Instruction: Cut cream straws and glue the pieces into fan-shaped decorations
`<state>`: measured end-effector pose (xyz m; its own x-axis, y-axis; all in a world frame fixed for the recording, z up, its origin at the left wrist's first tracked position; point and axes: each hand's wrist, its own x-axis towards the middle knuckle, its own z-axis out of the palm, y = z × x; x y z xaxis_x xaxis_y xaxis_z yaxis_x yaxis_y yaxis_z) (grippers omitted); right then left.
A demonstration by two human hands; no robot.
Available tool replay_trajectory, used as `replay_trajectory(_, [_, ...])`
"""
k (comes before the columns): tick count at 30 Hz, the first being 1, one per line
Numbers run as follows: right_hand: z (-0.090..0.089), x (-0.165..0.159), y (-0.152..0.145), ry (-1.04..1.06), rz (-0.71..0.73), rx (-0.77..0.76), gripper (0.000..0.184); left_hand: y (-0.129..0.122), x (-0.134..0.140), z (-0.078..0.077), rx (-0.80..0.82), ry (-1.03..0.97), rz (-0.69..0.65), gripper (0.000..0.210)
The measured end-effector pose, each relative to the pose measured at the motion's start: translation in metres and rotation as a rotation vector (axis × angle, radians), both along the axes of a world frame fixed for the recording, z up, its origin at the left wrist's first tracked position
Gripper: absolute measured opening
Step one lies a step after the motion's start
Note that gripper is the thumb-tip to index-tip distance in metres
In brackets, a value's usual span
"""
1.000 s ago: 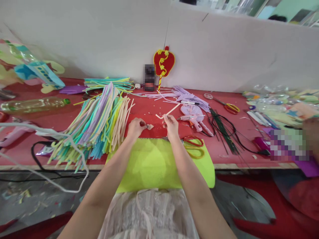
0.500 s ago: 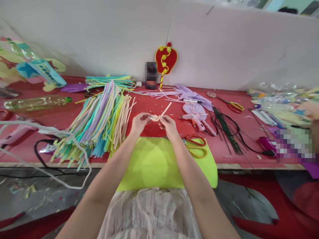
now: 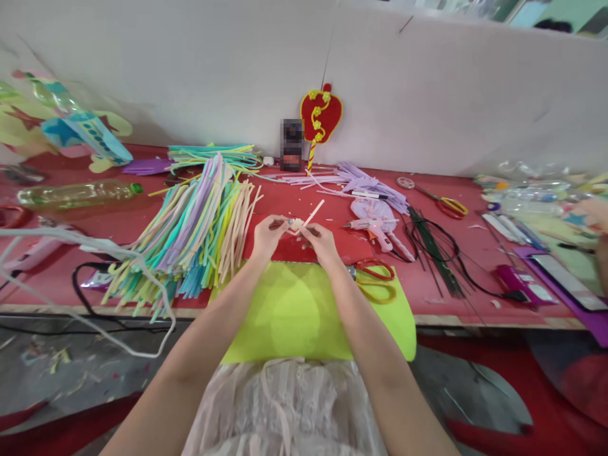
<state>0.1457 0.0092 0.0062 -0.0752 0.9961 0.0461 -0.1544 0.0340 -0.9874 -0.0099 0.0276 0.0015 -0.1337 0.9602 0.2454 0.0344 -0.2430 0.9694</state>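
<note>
My left hand [image 3: 268, 236] pinches a small, pale peach looped piece [image 3: 295, 225], flower-like in shape, over the middle of the red table. My right hand [image 3: 320, 241] has its fingers closed on the same peach strip, probably a pipe cleaner, whose straight end [image 3: 315, 212] sticks up to the right. Fingers hide part of the piece. Left of my hands lies a thick bundle of pastel pipe cleaners [image 3: 190, 228], with peach ones [image 3: 237, 228] nearest. A pink glue gun [image 3: 377, 229] rests to the right. Scissors [image 3: 377, 269] with red and yellow handles lie by my right forearm.
A yellow-green sheet [image 3: 285, 316] hangs over the table's front edge. Purple pipe cleaners [image 3: 375, 185], dark green stems [image 3: 432, 250] and a black cable [image 3: 479, 288] lie right. A white cable [image 3: 164, 316] loops at left near a plastic bottle [image 3: 80, 195]. A red fan-shaped ornament [image 3: 325, 117] stands behind.
The view has shifted slightly. Both hands stay at the same place with the peach piece, whose straight end now leans a little lower.
</note>
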Motion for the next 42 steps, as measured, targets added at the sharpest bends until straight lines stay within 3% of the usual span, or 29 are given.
replay_trajectory(15, [-0.0004, 0.0023, 0.0005, 0.010, 0.026, -0.007, 0.032, 0.0011, 0.0016, -0.0006, -0.008, -0.054, -0.002, 0.016])
replay_trajectory(28, [0.0006, 0.0025, 0.0004, 0.054, 0.024, -0.009, 0.032, -0.0028, 0.0004, 0.0037, 0.056, 0.140, 0.013, 0.013])
replay_trajectory(42, [0.0001, 0.0025, 0.0013, 0.071, -0.013, -0.060, 0.032, -0.0036, 0.0013, 0.0039, 0.051, 0.158, 0.006, 0.013])
